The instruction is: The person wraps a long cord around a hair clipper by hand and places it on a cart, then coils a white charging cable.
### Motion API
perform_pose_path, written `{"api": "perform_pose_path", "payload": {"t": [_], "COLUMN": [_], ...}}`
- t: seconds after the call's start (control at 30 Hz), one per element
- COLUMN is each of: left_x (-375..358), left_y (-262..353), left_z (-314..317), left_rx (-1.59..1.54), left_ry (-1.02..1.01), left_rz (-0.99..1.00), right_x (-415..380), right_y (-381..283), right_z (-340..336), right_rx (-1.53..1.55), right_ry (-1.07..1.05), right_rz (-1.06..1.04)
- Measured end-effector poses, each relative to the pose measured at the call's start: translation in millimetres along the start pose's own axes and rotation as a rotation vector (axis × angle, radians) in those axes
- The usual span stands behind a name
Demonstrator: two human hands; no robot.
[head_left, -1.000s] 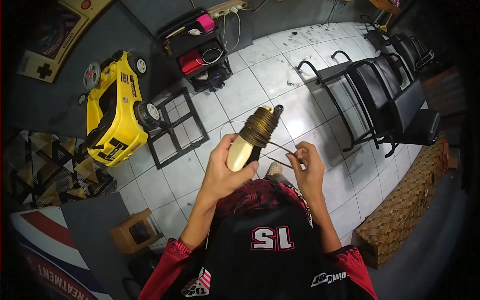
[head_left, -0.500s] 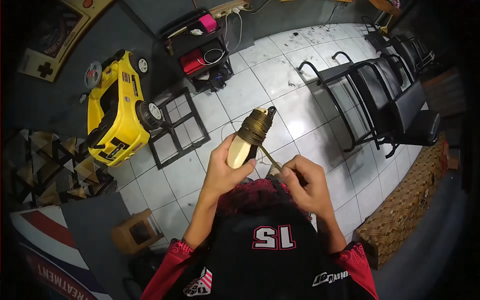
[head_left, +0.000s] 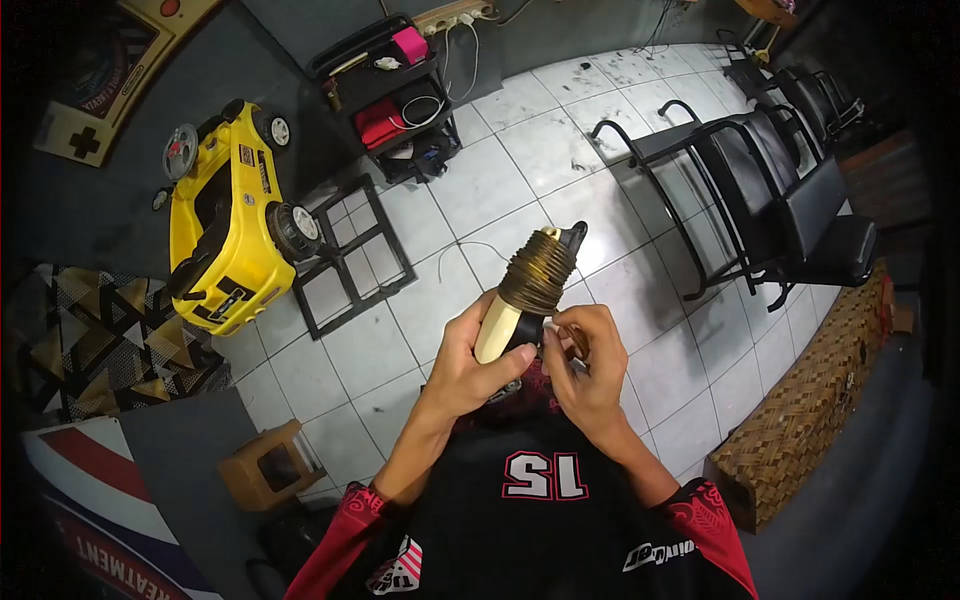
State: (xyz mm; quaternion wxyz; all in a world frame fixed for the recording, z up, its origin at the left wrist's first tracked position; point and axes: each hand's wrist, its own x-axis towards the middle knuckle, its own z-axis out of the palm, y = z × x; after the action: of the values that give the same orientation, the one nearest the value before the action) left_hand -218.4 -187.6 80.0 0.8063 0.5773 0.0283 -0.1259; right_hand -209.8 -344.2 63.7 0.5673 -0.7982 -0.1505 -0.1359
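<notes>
My left hand (head_left: 465,368) is wrapped round the lower body of what looks like a hair clipper (head_left: 496,335), cream on one side and black on the other. It is held tilted, its black tip pointing up and to the right. A brownish-gold cord (head_left: 538,275) is wound in tight, stacked turns round its upper part. Close beside the black side, my right hand (head_left: 590,375) is closed in a pinch on the loose end of the cord. Fingers partly hide that end.
A yellow toy car (head_left: 235,225) stands at the left, next to a black metal frame (head_left: 352,255) on the tiled floor. Behind is a black trolley (head_left: 390,100). Black waiting chairs (head_left: 775,190) and a woven box (head_left: 800,410) are at the right; a cardboard box (head_left: 265,465) lies lower left.
The clipper and both hands have shifted to the right. My right hand has come up against the clipper's side, and the stretch of cord that showed between them is now mostly hidden.
</notes>
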Motion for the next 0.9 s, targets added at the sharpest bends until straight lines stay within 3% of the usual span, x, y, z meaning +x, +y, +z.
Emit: {"api": "perform_pose_path", "payload": {"t": [0.2,0.27,0.6,0.8,0.9], "left_x": [1,-1,3,4,5], "left_y": [4,3,9,4,4], "left_z": [0,1,12,20,22], "left_rx": [0.047,0.048,-0.007,-0.096,-0.108], "left_ry": [-0.055,-0.068,-0.082,-0.069,-0.063], "left_rz": [0.017,-0.007,0.001,0.021,0.018], "right_x": [-1,3,2,4,2], "right_y": [2,5,6,2,-1], "right_z": [-3,-5,-8,-12,-8], "right_rx": [0.146,-0.007,0.070,0.113,0.294], "right_ry": [0.050,0.082,0.120,0.021,0.047], "right_rz": [0.070,-0.106,-0.123,0.036,0.125]}}
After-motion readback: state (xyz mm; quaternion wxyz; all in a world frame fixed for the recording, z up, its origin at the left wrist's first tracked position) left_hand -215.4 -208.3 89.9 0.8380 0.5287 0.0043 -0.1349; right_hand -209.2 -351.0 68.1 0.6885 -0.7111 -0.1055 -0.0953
